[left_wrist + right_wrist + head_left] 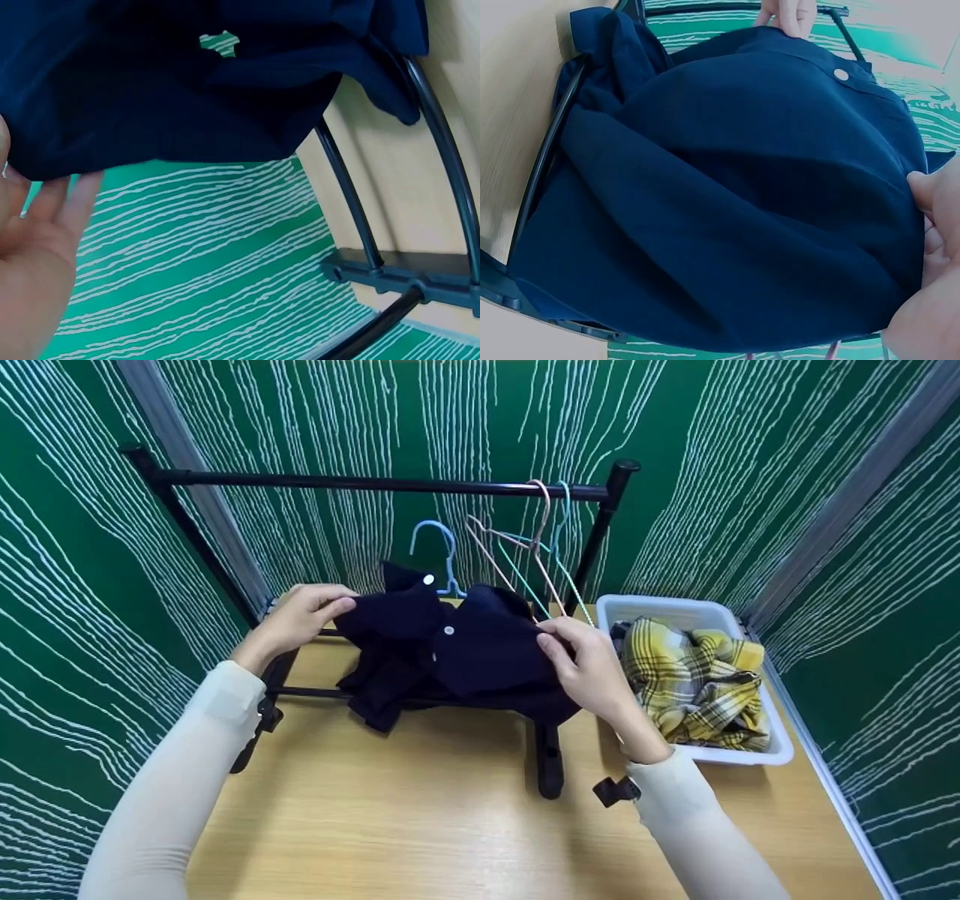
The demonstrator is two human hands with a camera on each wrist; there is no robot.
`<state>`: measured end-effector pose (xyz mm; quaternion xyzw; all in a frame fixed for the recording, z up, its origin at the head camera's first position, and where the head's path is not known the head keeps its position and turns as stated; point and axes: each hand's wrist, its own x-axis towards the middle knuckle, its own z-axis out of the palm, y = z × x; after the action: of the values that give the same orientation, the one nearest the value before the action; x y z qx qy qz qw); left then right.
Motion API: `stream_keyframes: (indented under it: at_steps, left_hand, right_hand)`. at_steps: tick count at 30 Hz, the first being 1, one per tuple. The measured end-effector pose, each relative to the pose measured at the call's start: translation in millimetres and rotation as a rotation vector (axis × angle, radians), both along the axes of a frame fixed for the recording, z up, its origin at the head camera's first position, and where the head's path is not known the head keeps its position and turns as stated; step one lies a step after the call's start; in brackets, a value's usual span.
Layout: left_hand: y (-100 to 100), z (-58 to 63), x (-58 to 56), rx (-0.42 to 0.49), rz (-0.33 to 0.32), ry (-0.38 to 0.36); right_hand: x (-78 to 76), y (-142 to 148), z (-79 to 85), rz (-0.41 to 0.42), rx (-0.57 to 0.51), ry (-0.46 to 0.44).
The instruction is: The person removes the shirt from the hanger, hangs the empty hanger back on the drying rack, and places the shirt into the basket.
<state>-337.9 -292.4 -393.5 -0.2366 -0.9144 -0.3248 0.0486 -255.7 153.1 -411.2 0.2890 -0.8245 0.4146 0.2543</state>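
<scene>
A dark navy buttoned shirt (495, 656) is held up between both hands, its lower part draped over the rack's low bars. My left hand (300, 615) pinches its left side between thumb and fingers; the left wrist view shows the cloth edge at those fingers. The opposite side is pinched by my right hand (585, 664), also seen at the right edge of the right wrist view. White buttons show on the front. A blue hanger (450, 559) has its hook standing up behind the collar; the rest of it is hidden by the shirt.
A black clothes rack (360, 481) stands on the wooden table (420, 810). Pink (544, 510) and green (564, 510) hangers hang at the right end of its bar. To the right, a white bin (780, 746) holds yellow plaid cloth (697, 682). Green walls stand around.
</scene>
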Motion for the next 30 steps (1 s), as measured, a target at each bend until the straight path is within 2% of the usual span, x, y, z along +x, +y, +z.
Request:
stream_keyframes:
  at_steps: [7, 13, 22, 30]
  left_hand:
    - [7.6, 9.1, 6.2, 0.108, 0.021, 0.067]
    - [16.2, 17.7, 8.2, 0.149, 0.021, 0.163]
    - [26.7, 26.1, 13.0, 0.141, -0.027, 0.293]
    - [31.4, 30.3, 16.4, 0.113, -0.073, 0.362]
  right_hand:
    - [-0.7, 4.1, 0.0, -0.033, 0.005, -0.041]
    - [-1.2, 5.9, -1.4, -0.042, -0.006, -0.059]
    - [-1.4, 6.5, -4.5, -0.062, -0.001, -0.070]
    - [-1.7, 5.6, -2.7, -0.048, 0.026, -0.053]
